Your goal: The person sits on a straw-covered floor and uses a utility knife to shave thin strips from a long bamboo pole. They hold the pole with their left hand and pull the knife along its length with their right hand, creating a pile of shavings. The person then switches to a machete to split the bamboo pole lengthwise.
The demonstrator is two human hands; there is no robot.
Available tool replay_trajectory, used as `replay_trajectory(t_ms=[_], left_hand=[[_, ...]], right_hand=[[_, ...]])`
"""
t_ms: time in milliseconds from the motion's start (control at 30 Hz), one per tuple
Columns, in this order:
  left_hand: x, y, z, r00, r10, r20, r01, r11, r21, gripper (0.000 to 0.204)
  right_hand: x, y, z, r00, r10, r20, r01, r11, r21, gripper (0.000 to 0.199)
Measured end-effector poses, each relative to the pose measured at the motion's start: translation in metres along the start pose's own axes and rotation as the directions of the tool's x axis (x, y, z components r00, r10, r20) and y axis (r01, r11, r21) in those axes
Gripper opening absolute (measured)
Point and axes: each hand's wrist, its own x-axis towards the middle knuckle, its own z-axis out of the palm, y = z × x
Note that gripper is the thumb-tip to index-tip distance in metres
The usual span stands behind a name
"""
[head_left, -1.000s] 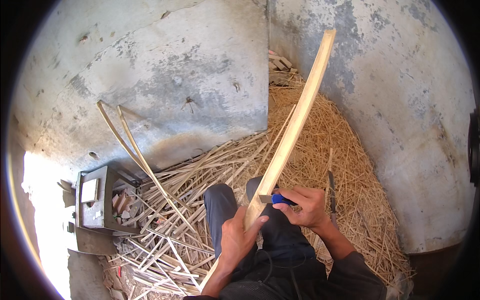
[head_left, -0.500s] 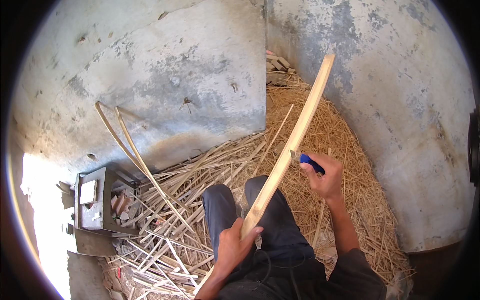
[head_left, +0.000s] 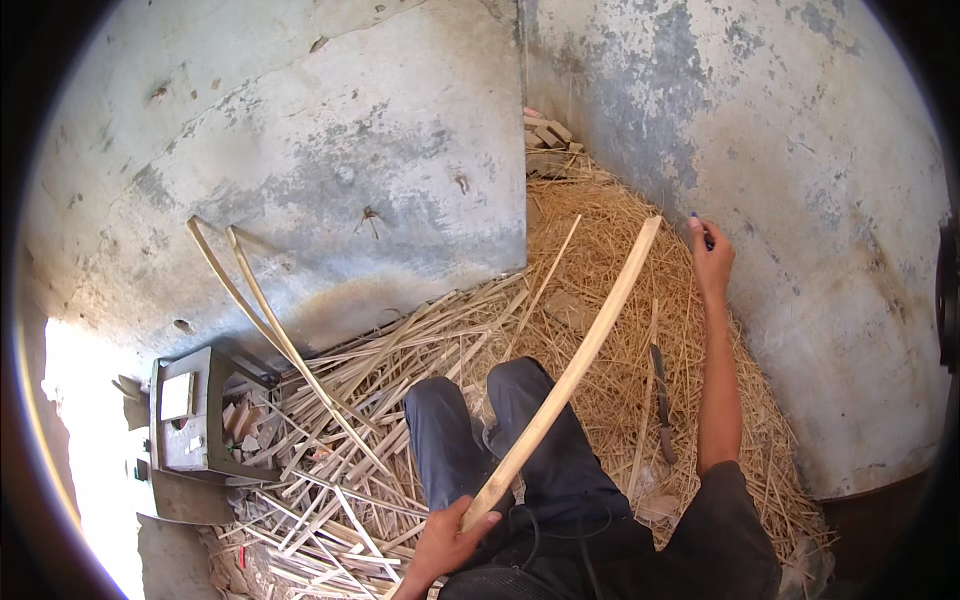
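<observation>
Long pale wooden strip (head_left: 565, 380) gripped at its lower end by the left hand (head_left: 445, 540), low centre of frame — long axis rising to upper right. Right hand (head_left: 712, 262) off the strip's tip, closed on a small blue-handled tool (head_left: 700, 226) — nearer the far end.

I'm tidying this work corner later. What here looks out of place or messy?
A dark-handled knife lies loose in the straw shavings beside the right forearm, half buried. Split cane strips are strewn in a tangle by the grey metal box. Nothing looks broken.
</observation>
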Motion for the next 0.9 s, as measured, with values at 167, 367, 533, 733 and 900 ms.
replay_trajectory(t_ms=[167,367,533,733,900], left_hand=[[0.014,-0.003,-0.007,1.000,-0.014,-0.018,0.012,0.993,-0.113,0.044],[0.056,0.002,-0.002,0.994,0.057,0.089,-0.006,0.872,-0.490,0.043],[0.077,0.027,-0.008,0.989,0.104,0.102,-0.027,0.820,-0.572,0.045],[0.086,0.053,-0.007,0.987,0.158,-0.003,-0.146,0.906,-0.398,0.037],[0.081,0.079,-0.010,0.963,0.216,-0.161,-0.234,0.967,-0.100,0.033]], right_hand=[[-0.021,0.008,-0.010,0.828,0.170,0.534,0.063,0.919,-0.390,0.056],[-0.112,-0.095,-0.029,0.731,-0.017,0.682,0.043,0.999,-0.021,0.050],[-0.196,-0.160,-0.038,0.760,-0.413,0.502,0.160,0.867,0.472,0.038],[-0.225,-0.183,-0.038,0.648,-0.574,0.501,0.339,0.806,0.485,0.034],[-0.230,-0.190,-0.038,0.663,-0.594,0.456,0.379,0.791,0.479,0.033]])
